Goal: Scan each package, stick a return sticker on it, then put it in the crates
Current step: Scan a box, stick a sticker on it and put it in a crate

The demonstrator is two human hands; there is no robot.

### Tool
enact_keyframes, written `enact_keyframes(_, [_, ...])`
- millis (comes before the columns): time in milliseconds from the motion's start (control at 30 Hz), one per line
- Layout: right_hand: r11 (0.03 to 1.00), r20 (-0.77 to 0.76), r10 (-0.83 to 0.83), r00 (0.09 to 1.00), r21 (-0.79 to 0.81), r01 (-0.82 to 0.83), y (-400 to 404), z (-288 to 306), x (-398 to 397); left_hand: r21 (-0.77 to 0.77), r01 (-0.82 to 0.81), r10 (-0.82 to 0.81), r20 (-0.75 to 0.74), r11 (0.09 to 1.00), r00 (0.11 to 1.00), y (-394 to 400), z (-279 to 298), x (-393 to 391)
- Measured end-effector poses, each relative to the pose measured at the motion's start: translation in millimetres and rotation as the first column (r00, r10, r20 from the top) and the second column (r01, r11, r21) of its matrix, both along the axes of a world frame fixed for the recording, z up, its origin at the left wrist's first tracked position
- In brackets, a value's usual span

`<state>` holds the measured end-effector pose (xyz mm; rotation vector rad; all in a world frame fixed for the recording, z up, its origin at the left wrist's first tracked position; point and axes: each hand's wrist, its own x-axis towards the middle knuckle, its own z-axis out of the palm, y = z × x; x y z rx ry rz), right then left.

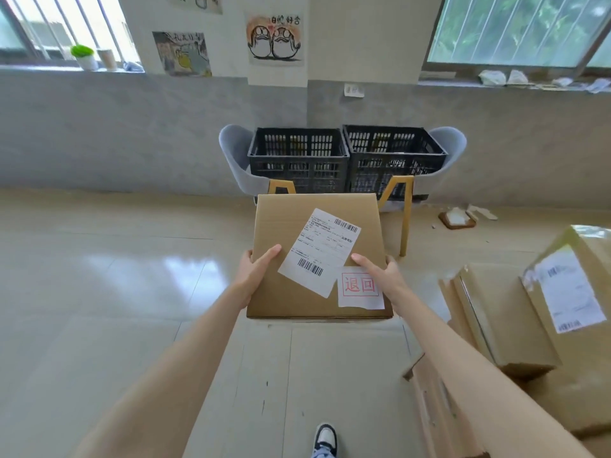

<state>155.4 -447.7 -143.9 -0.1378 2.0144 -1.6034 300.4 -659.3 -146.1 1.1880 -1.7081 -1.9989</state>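
Box (314, 259) held in mid-air, level w/ top face up, in front of the person and short of the crates. Shipping label (319, 251) stuck askew on top; return sticker (360, 287) w/ red stamp sits at near-right corner, overlapping label's edge. Sticker step looks done — judged remaining step is the drop into a crate.

Left hand (254, 272) grips box's left edge, thumb on top, fingers curled under. Right hand (385, 272) grips right edge the same way, thumb across top just beside sticker. Both grips closed on box.

Left crate (297, 160) and right crate (393, 157) sit side by side on two grey chairs (236, 160), against wall, well ahead of box. Contents hard to tell through slats.

More boxes (509, 312) piled on floor (99, 276) to the right; flattened cardboard (439, 408) near the shoe (325, 439).

Risks, as judged:
- Box looks nearly as wide as a crate opening — could catch the rim if lowered askew.
- Crates on chair seats — a heavy drop may shift or tip them.
- Loose cardboard underfoot: trip hazard w/ both hands occupied.
- Sticker's lower edge seems slightly lifted; may peel.
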Motion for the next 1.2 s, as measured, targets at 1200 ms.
enact_keyframes(1200, [1.000,0.034,0.006,0.999,0.025,-0.006,-443.1,15.6,-500.4,-0.130,-0.002,0.016,0.105,0.992,0.994,-444.6,21.9,-498.2])
